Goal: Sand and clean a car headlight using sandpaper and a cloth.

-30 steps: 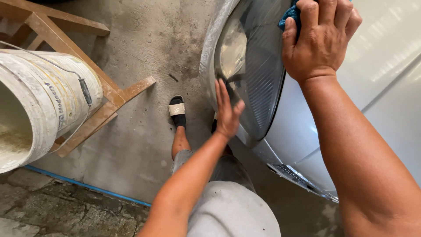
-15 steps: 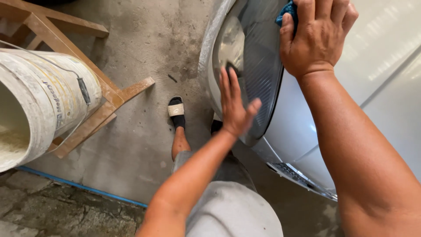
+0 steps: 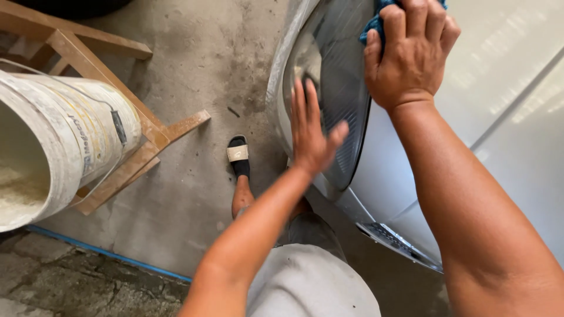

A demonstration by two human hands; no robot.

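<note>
A car headlight with a clear ribbed lens sits in the white bodywork of a car at the right. My left hand lies flat against the lower part of the lens, fingers spread and pointing up. My right hand presses a blue cloth onto the upper edge of the headlight; most of the cloth is hidden under the fingers. Both forearms reach in from the bottom of the view.
A dirty white plastic bucket with a wire handle rests on a wooden frame at the left. My foot in a black sandal stands on the concrete floor. A blue hose runs along the floor.
My left hand has slid up the headlight lens and now lies flatter on it. My right hand with the cloth stays near the top edge.
</note>
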